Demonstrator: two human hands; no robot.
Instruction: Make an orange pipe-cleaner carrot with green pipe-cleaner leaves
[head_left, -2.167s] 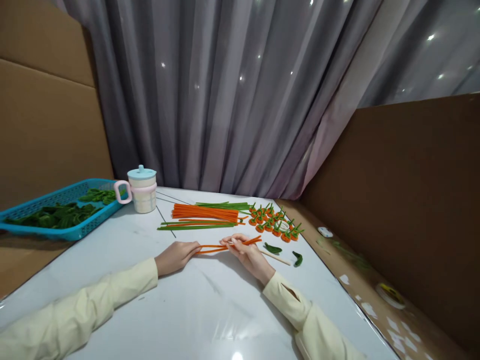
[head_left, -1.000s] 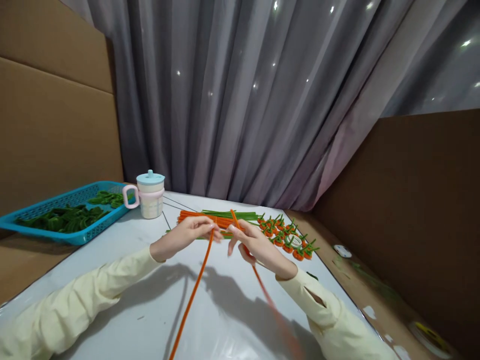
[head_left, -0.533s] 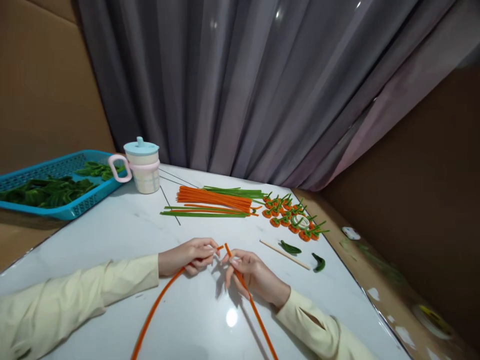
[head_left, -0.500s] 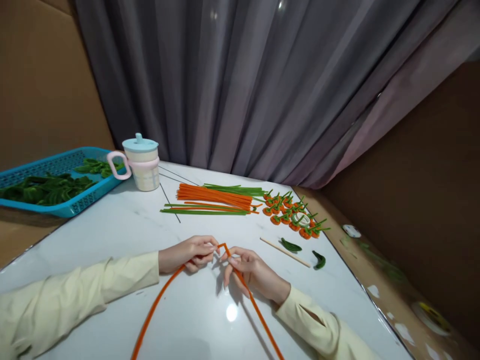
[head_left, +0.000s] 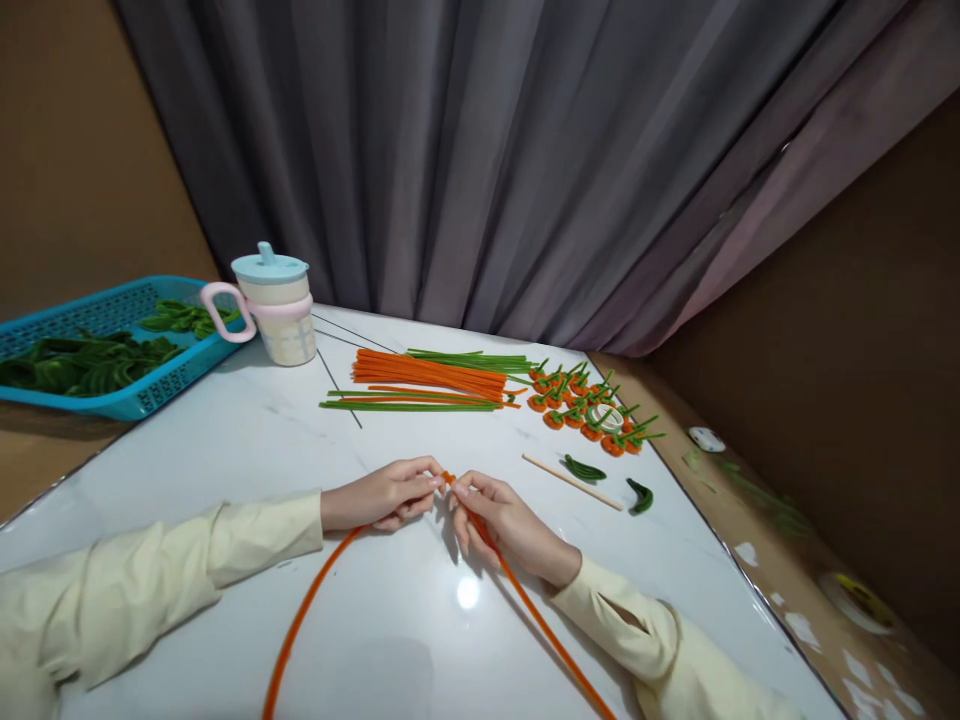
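Orange pipe cleaner (head_left: 315,600) looks light and bends easily, so your left hand (head_left: 382,494) and right hand (head_left: 499,520) pinch it together close at its fold.

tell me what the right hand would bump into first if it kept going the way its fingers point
The right hand points up and left, and its fingertips all but touch the left hand at the bend of the orange pipe cleaner. It would likely meet the left hand's fingertips first.
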